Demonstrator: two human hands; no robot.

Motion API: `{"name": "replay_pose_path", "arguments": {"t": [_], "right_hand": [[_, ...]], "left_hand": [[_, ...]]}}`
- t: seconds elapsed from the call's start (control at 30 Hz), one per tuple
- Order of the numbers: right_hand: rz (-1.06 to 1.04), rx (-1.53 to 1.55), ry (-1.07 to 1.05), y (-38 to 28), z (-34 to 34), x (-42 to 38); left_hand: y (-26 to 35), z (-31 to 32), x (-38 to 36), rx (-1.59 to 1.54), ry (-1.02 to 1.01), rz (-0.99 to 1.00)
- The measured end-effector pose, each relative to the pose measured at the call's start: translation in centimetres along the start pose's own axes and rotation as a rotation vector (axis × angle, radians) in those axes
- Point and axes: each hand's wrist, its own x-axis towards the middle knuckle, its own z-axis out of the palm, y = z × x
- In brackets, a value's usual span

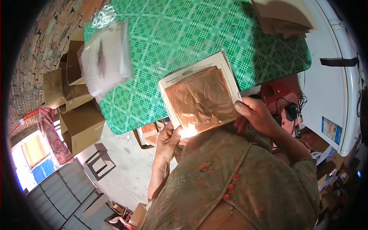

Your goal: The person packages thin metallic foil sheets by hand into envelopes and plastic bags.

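Note:
A copper-coloured shiny packet point(201, 96) lies on a white printed sheet or card point(184, 74), whose edges show around it. My left hand point(168, 138) grips the lower left corner, close to a bright glare on the packet. At the right edge, my right hand point(255, 113) pinches the card with the thumb on top. Both are held over the front edge of a table with a green checked cloth point(149, 50). To the left on the cloth sits a stack of clear plastic bags point(109, 57).
White bands point(103, 16) lie at the table's far left, brown paper pieces point(283, 17) at its far right. Open cardboard boxes point(80, 124) stand left. A red stool point(280, 99) with black cables and a white appliance point(326, 80) are at right.

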Motion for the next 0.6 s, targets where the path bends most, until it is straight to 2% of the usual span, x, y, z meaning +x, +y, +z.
{"name": "replay_pose_path", "arguments": {"t": [0.03,0.1,0.2,0.3,0.4,0.5,0.6], "right_hand": [[-0.001,-0.006,0.013,-0.1,0.1,0.1],[0.000,-0.017,0.040,-0.1,0.3,0.2],[-0.249,-0.357,0.082,1.6,-0.4,1.1],[-0.218,-0.485,0.100,1.5,-0.6,0.5],[-0.354,-0.465,0.189,1.8,-0.5,0.4],[-0.325,-0.184,0.215,0.8,0.0,0.1],[-0.335,-0.173,0.242,-1.6,0.4,-0.1]], "left_hand": [[0.6,0.3,-0.1,-0.021,-0.017,-0.031],[0.6,1.3,-0.5,-0.030,-0.005,0.050],[1.0,1.9,-0.7,-0.020,0.008,0.061],[0.7,2.9,0.0,0.085,0.072,0.063],[0.4,3.0,0.5,0.011,0.178,0.041],[1.1,3.5,0.6,-0.035,0.212,0.084],[3.7,4.9,0.8,-0.001,0.222,0.161]]}}
